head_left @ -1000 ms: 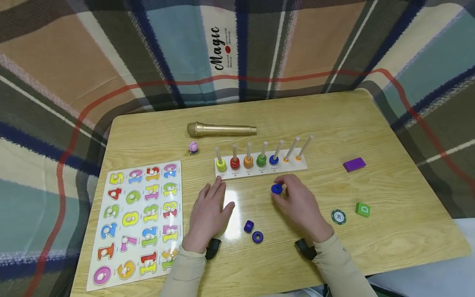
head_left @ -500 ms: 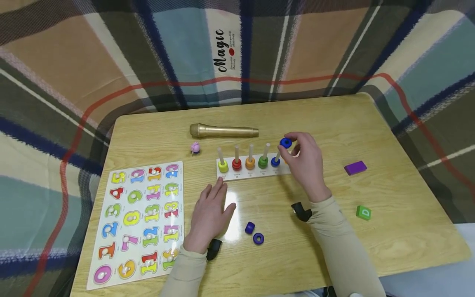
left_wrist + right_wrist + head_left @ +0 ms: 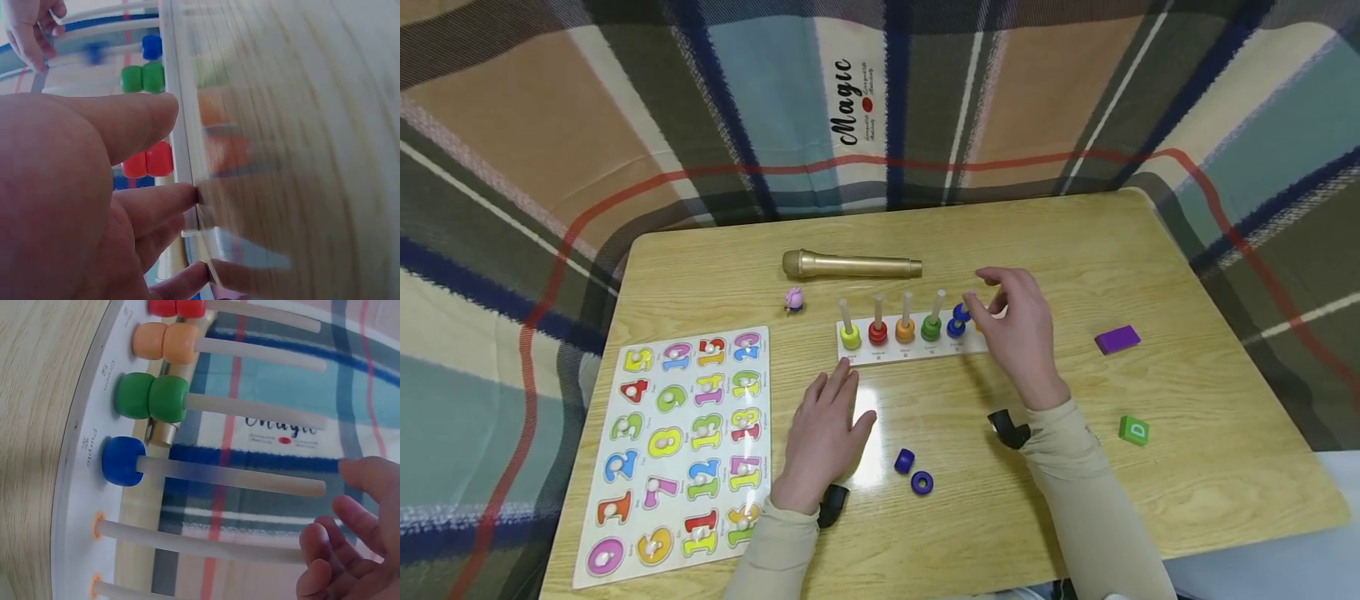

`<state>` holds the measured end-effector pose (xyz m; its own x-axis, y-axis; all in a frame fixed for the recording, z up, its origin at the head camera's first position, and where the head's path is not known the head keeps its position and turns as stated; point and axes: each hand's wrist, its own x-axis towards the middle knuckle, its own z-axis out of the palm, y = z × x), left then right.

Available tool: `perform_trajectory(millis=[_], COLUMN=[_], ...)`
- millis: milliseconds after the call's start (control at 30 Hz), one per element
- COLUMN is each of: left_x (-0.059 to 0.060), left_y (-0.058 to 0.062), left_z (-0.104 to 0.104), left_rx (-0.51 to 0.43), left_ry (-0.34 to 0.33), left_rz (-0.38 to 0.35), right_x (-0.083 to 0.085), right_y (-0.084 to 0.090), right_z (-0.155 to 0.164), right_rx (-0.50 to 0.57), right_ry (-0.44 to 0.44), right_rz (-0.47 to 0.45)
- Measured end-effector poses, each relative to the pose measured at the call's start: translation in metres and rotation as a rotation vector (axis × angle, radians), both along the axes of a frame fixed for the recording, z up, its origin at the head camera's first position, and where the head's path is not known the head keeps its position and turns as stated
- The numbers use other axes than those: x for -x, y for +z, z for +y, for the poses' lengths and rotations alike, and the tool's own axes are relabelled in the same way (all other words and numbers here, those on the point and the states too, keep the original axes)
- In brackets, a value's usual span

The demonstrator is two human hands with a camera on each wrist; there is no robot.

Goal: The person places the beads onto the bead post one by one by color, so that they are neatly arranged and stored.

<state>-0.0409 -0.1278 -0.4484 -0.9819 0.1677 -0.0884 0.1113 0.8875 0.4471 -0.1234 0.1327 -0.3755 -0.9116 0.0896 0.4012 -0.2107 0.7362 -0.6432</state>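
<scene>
A white peg board (image 3: pixel 895 355) carries a row of upright wooden pegs, with yellow, red, orange, green and blue beads on them. One blue bead (image 3: pixel 124 461) sits at the base of its peg. Partway down that same peg a second blue bead (image 3: pixel 961 312) shows, blurred in the left wrist view. My right hand (image 3: pixel 1021 337) is just beside the peg top, thumb and fingers spread apart with nothing between them. My left hand (image 3: pixel 822 442) lies palm down, its fingertips at the board's near edge. Two dark blue beads (image 3: pixel 922 482) lie on the table between my hands.
A number puzzle board (image 3: pixel 685 442) lies at the left. Behind the peg board are a gold microphone (image 3: pixel 853 266) and a small pink figure (image 3: pixel 793 299). A purple block (image 3: pixel 1117 340) and a green letter block (image 3: pixel 1134 430) lie right. A plaid cloth hangs behind the table.
My right hand carried a blue bead from the near table up to the peg top and let it go; the bead has dropped partway down the peg. My left hand stays in place.
</scene>
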Motion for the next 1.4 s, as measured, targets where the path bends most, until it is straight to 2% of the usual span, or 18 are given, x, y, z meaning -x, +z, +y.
perform_trajectory(millis=[167,267,333,500,567,667,800,933,1067,1233,1400], left_x=[0.0,0.0,0.0,0.001,0.002,0.003,0.004,0.003,0.002,0.001,0.001], left_y=[0.0,0.0,0.0,0.0,0.0,0.001,0.001,0.002,0.0,-0.001,-0.001], left_z=[-0.001,-0.001,-0.001,-0.001,-0.001,-0.002,-0.002,-0.002,-0.002,-0.001,-0.001], left_rx=[0.006,0.009,0.012,0.022,0.025,0.027,0.021,0.018,0.023,0.024,0.022], left_ry=[-0.006,-0.008,-0.01,-0.015,-0.015,-0.011,-0.008,-0.012,-0.016,-0.015,-0.015], left_rz=[0.012,0.015,0.017,0.021,0.024,0.032,0.032,0.032,0.031,0.013,0.011], right_x=[-0.01,-0.023,-0.035,-0.07,-0.083,-0.096,-0.103,-0.1,-0.09,-0.077,-0.059], right_y=[0.004,0.004,-0.001,-0.03,-0.041,-0.053,-0.061,-0.061,-0.055,-0.049,-0.042], right_z=[0.001,-0.002,-0.005,-0.027,-0.038,-0.051,-0.059,-0.055,-0.042,-0.015,0.021], right_rx=[0.01,-0.026,-0.081,-0.262,-0.327,-0.397,-0.436,-0.365,-0.232,-0.13,-0.018], right_ry=[0.028,0.1,0.178,0.39,0.443,0.5,0.529,0.475,0.362,0.232,0.055], right_rz=[0.053,0.05,-0.011,-0.306,-0.383,-0.404,-0.39,-0.391,-0.354,-0.305,-0.173])
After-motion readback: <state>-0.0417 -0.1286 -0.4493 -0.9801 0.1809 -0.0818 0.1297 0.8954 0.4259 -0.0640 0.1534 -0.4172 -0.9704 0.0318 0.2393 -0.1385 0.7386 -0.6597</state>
